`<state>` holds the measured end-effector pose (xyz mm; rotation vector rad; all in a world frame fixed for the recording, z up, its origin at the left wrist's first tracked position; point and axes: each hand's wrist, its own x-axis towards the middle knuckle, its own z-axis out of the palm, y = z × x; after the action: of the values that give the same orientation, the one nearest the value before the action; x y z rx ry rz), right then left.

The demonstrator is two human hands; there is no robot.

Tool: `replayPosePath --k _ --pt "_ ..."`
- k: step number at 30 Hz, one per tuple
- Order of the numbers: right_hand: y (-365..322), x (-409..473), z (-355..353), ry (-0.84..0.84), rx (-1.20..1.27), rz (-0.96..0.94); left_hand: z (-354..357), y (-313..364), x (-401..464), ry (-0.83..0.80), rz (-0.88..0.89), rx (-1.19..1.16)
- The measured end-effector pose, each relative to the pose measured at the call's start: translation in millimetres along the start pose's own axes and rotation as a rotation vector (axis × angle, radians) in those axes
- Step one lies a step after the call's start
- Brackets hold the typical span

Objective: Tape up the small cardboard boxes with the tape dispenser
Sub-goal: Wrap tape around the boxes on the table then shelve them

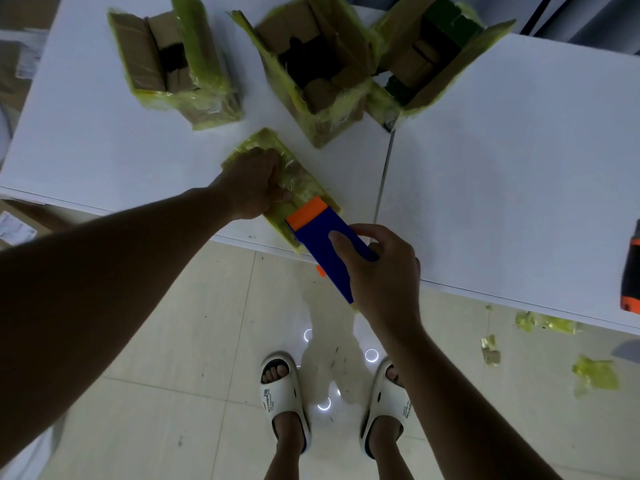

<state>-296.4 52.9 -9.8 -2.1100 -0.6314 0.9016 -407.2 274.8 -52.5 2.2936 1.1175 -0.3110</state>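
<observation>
Tape is going onto the small box [298, 188] that lies at the near edge of the white bench [502, 168], its near end jutting out past the rim over the floor. The left hand [258, 183] bears down on the top of the box, fingers curled against the yellow-wrapped surface. The right hand [377, 268] grips the blue tape dispenser [327, 251], thumb on its upper face and the other fingers wrapped round its far side; the orange nose rests on the box's top, and the dispenser's body hangs out beyond the bench edge.

The risk, as I judge it, is at that edge: a hard pull toward the body could drag the box off the bench if the left hand slackens, and a strip laid with the dispenser askew could wrinkle over the crumpled wrapping.

Three open boxes [322, 74] stand well apart at the back, flaps up, waiting their turn. There is bare bench to the right of the seam, and a black and orange tool [631, 275] lies at the far right. Scraps of yellow tape [594, 374] litter the tiled floor near the slippered feet.
</observation>
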Motion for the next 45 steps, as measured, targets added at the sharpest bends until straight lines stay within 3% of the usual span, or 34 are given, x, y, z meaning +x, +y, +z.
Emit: replayPosePath --k 11,18,24,31,45 --pt "2 -6 -6 -0.064 0.015 0.04 9 17 -13 -0.053 -0.064 -0.049" --pt "16 -17 -26 -0.027 0.026 0.08 16 22 -14 0.013 -0.08 0.032" --pt "18 -18 -34 -0.043 -0.022 0.069 28 31 -28 0.055 0.038 0.038" --pt "23 -24 -35 -0.069 0.019 0.101 31 24 -25 0.003 -0.023 0.005" --pt "23 -25 -40 -0.057 -0.178 0.034 31 26 -22 -0.021 -0.038 -0.003"
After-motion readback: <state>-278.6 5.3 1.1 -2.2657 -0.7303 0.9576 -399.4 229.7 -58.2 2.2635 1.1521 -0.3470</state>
